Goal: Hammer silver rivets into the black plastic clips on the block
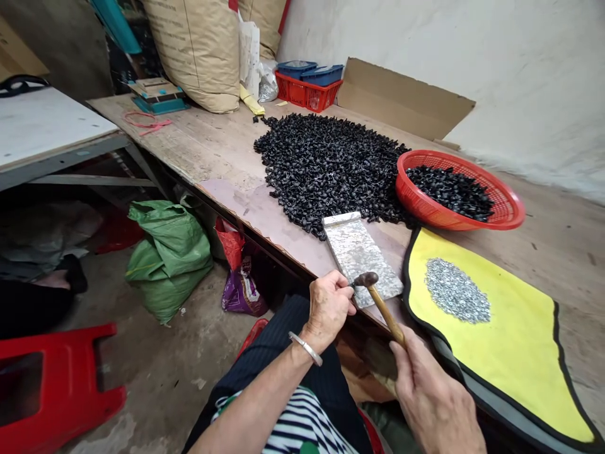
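My right hand [432, 384] is wrapped round the wooden handle of a small hammer [385, 309]. The hammer's dark head is over the near left part of a worn metal plate [362, 255], close to my left fingertips. My left hand [328, 309], with a bangle at the wrist, pinches a small black piece at the plate's near edge; my fingers hide most of it. Beyond the plate spreads a big heap of small black plastic parts [331, 167]. To the right, a pile of tiny silvery metal pieces [457, 291] lies on a yellow cloth [515, 353] with black edging.
A red mesh basket [513, 205] of black parts stands at the right of the heap. Farther back are a red crate [307, 94] with blue containers, a cardboard sheet [401, 98] and large paper sacks [196, 50]. A green sack [165, 258] and red stool [61, 384] are on the floor.
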